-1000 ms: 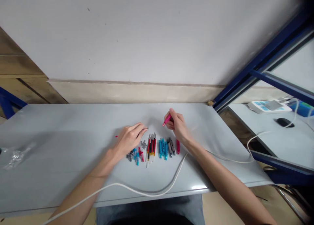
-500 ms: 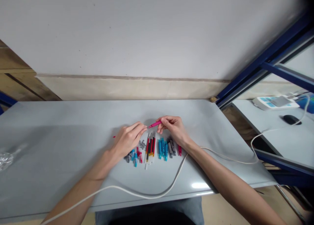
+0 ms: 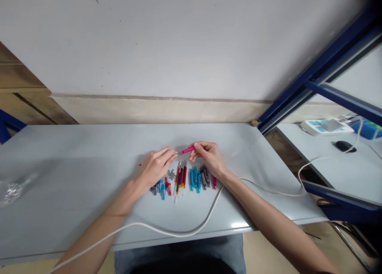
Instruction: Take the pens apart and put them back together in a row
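Note:
A pink pen barrel (image 3: 187,150) is pinched in my right hand (image 3: 209,154), with its narrow end pointing left. That end meets the closed fingertips of my left hand (image 3: 158,164); whatever small piece they grip is hidden. Below the hands lie several pen refills (image 3: 180,178) with red and black ink. To their right are blue pen barrels (image 3: 195,180), grey pen barrels (image 3: 205,177) and a pink one (image 3: 214,182). Small clear parts (image 3: 171,175) rest by my left hand, above blue, pink and grey pen pieces (image 3: 163,189), partly covered by that hand.
A white cable (image 3: 179,235) crosses the grey table (image 3: 89,142) and runs over my left forearm. At the far left sits a clear plastic bag (image 3: 13,193). A blue frame (image 3: 286,83) borders the right, beyond which a mouse (image 3: 345,146) lies on another table.
The view has shifted slightly. Both hands stay together at the pink pen barrel, with little visible movement between them.

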Demonstrator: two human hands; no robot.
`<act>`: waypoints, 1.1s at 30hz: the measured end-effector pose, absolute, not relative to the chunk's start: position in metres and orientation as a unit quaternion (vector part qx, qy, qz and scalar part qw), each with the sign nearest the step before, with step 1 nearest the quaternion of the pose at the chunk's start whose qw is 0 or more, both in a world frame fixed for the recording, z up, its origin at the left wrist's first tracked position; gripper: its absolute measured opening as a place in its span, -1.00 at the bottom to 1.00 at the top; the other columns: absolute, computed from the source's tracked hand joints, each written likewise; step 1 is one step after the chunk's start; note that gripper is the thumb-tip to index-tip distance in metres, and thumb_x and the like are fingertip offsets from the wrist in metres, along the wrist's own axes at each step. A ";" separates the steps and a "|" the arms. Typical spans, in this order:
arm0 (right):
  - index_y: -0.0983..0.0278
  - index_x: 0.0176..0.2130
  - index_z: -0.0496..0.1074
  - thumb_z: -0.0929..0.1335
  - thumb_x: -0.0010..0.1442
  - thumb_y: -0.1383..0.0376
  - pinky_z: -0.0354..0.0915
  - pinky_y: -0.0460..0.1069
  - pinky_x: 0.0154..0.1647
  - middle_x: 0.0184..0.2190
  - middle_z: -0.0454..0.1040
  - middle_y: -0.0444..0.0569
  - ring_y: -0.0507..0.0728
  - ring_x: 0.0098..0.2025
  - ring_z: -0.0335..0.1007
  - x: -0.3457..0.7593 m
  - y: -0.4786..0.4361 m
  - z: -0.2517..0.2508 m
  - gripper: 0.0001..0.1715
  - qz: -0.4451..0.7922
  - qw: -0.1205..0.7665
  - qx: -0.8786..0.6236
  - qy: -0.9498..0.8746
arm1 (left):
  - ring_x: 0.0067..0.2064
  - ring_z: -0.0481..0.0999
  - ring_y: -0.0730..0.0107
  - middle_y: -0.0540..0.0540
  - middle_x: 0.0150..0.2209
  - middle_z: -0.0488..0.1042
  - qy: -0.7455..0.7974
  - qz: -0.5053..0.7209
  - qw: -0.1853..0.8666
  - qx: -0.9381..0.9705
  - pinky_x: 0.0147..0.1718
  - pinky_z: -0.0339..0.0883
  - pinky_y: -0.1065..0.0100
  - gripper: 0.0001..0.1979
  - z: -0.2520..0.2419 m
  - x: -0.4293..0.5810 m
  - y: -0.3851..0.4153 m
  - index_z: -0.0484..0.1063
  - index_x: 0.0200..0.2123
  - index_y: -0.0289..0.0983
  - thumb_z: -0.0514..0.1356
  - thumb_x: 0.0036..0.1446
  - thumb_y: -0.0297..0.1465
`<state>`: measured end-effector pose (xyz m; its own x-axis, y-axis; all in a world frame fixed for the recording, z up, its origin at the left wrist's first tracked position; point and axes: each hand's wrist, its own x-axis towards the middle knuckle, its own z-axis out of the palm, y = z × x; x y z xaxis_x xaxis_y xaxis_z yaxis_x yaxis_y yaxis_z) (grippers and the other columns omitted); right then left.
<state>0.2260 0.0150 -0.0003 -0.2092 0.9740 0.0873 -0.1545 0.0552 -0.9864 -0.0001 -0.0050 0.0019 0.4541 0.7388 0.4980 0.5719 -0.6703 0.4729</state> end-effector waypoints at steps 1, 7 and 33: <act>0.32 -0.25 0.60 0.43 0.26 -0.01 0.46 -0.01 -0.36 -0.49 0.60 -0.02 0.10 -0.48 0.53 0.226 0.015 0.000 -0.57 0.565 0.496 -0.384 -0.537 | -0.28 0.53 0.42 -0.06 -0.27 0.51 0.388 0.348 0.116 0.846 -0.25 0.34 0.40 -0.77 0.002 0.000 -0.005 0.49 -0.13 -0.23 0.02 0.45 -0.36; 0.27 -0.20 0.63 0.46 0.23 0.08 0.47 0.03 -0.30 -0.44 0.62 -0.03 0.14 -0.39 0.55 0.226 0.010 0.008 -0.70 0.494 0.473 -0.393 -0.614 | -0.26 0.56 0.36 -0.06 -0.21 0.51 0.419 0.302 0.100 0.851 -0.25 0.37 0.36 -0.79 0.008 -0.002 -0.006 0.43 -0.09 -0.22 0.02 0.45 -0.32; 0.25 -0.17 0.58 0.38 0.32 0.17 0.31 -0.05 -0.23 -0.23 0.58 -0.01 0.11 -0.23 0.45 0.224 -0.002 0.018 -0.77 0.326 0.477 -0.429 -0.695 | -0.37 0.55 0.21 -0.10 -0.38 0.55 0.461 0.175 -0.086 0.866 -0.38 0.34 0.27 -0.78 0.020 0.028 0.001 0.48 -0.20 -0.28 0.09 0.40 -0.31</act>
<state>0.2237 -0.0017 0.0178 -0.1784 0.9065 0.3826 0.2844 0.4198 -0.8619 0.0283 0.0007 0.0204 0.5138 0.7675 0.3833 0.8281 -0.5605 0.0123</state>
